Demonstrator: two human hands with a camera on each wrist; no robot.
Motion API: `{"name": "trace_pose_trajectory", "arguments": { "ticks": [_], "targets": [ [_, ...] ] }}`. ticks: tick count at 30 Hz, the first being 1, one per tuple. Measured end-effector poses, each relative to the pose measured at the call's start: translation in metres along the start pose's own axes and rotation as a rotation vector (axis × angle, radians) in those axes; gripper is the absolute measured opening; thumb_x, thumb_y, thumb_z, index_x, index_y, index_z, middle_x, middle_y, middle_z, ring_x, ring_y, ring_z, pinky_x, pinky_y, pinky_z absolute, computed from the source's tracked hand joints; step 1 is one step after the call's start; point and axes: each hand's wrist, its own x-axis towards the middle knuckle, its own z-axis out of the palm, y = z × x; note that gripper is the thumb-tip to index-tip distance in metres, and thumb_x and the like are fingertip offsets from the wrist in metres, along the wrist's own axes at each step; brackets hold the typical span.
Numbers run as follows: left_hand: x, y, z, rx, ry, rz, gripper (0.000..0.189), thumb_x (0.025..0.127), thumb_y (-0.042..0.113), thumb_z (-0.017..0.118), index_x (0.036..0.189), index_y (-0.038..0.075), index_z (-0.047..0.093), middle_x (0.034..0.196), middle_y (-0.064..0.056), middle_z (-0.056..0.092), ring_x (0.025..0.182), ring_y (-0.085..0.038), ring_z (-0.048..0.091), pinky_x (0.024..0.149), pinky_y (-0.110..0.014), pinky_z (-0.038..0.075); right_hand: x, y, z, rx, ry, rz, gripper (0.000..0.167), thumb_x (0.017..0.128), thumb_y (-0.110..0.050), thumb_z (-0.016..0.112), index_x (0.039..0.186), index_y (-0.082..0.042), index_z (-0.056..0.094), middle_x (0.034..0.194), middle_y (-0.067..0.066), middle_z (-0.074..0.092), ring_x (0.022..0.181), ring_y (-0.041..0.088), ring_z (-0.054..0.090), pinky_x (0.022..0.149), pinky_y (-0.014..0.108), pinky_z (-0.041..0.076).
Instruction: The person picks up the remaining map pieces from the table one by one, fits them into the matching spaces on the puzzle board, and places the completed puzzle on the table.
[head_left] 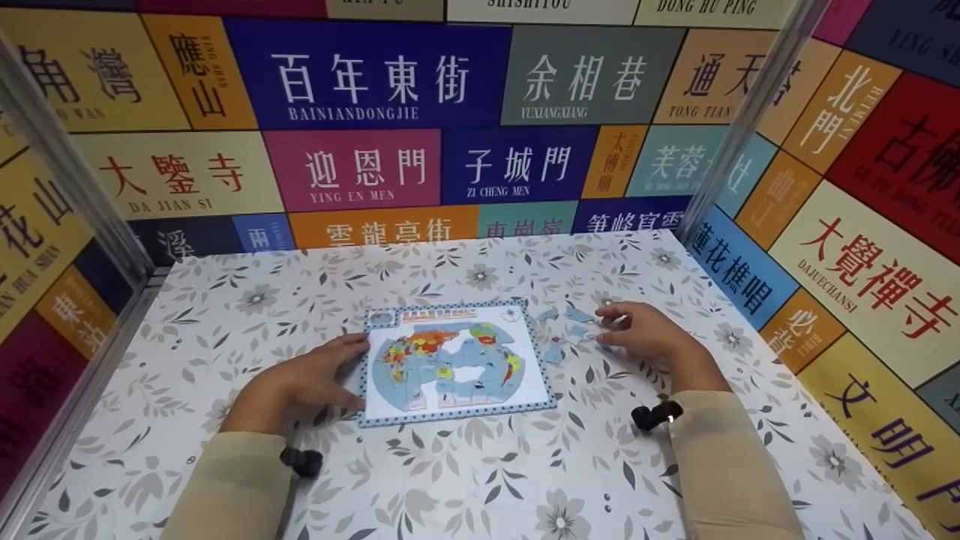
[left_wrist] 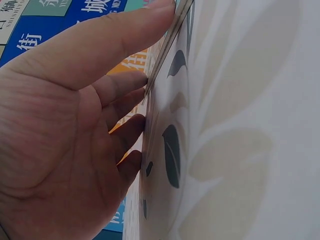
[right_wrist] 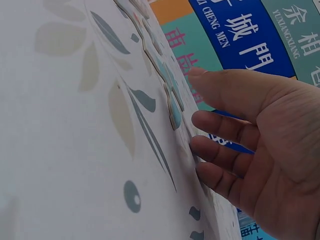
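Observation:
A world-map jigsaw puzzle (head_left: 531,394) with a blue dotted border lies flat on the table, white gaps showing in its oval map. At its left edge rests my left hand (head_left: 319,375), thumb and fingers spread along the side. In the left wrist view, the thumb touches the board's edge (left_wrist: 167,47) and the fingertips meet the tabletop. Several loose light-blue puzzle pieces (head_left: 576,334) lie just right of the board. Beside them is my right hand (head_left: 651,331), fingers loosely bent and nothing held. The right wrist view shows its fingertips near the pieces (right_wrist: 173,111), apart from them.
The table (head_left: 420,480) has a white cover printed with grey leaves and flowers. Panels (head_left: 367,75) with large coloured lettering stand behind and on both sides, with metal posts (head_left: 739,135) at the back corners. Small black devices (head_left: 656,415) sit at both wrists.

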Motion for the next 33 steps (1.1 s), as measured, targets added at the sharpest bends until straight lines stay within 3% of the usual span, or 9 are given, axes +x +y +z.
{"name": "trace_pose_trajectory", "arguments": {
  "ticks": [4, 10, 17, 25, 33],
  "targets": [
    [0.001, 0.001, 0.0, 0.008, -0.002, 0.002, 0.11, 0.078, 0.046, 0.094, 0.169, 0.031, 0.034, 0.183, 0.005, 0.013, 0.17, -0.038, 0.009, 0.135, -0.066, 0.014, 0.0, 0.003, 0.0, 0.014, -0.014, 0.012, 0.058, 0.096, -0.037, 0.081, 0.148, -0.018, 0.063, 0.145, 0.015, 0.065, 0.129, 0.033, 0.063, 0.092, 0.035, 0.058],
    [0.001, 0.0, 0.0, 0.009, -0.003, 0.006, 0.11, 0.078, 0.046, 0.094, 0.169, 0.03, 0.034, 0.182, 0.006, 0.014, 0.17, -0.037, 0.009, 0.136, -0.065, 0.014, -0.002, 0.006, -0.002, -0.005, -0.023, 0.029, 0.056, 0.091, -0.032, 0.086, 0.143, -0.021, 0.068, 0.139, 0.012, 0.067, 0.124, 0.029, 0.063, 0.094, 0.034, 0.057],
    [0.002, -0.001, 0.001, 0.04, 0.004, 0.026, 0.109, 0.079, 0.045, 0.094, 0.169, 0.027, 0.035, 0.182, 0.002, 0.015, 0.169, -0.039, 0.011, 0.135, -0.066, 0.016, -0.003, 0.011, -0.004, -0.057, -0.046, -0.034, 0.049, 0.091, -0.023, 0.086, 0.138, -0.016, 0.073, 0.14, 0.012, 0.072, 0.121, 0.028, 0.065, 0.107, 0.044, 0.052],
    [0.003, -0.002, 0.001, -0.006, -0.004, 0.0, 0.109, 0.078, 0.044, 0.095, 0.168, 0.031, 0.036, 0.182, 0.007, 0.014, 0.17, -0.037, 0.008, 0.135, -0.066, 0.014, -0.002, 0.011, -0.005, -0.084, -0.056, -0.014, 0.043, 0.093, -0.022, 0.084, 0.134, -0.021, 0.075, 0.137, 0.009, 0.072, 0.125, 0.029, 0.064, 0.114, 0.053, 0.051],
    [0.004, -0.005, 0.001, 0.004, -0.004, 0.006, 0.11, 0.077, 0.047, 0.095, 0.168, 0.031, 0.035, 0.183, 0.006, 0.013, 0.17, -0.037, 0.008, 0.135, -0.066, 0.013, 0.0, 0.009, -0.005, -0.1, -0.057, 0.006, 0.04, 0.092, -0.022, 0.084, 0.131, -0.02, 0.076, 0.13, 0.008, 0.074, 0.115, 0.024, 0.065, 0.106, 0.045, 0.053]
  ]
}}
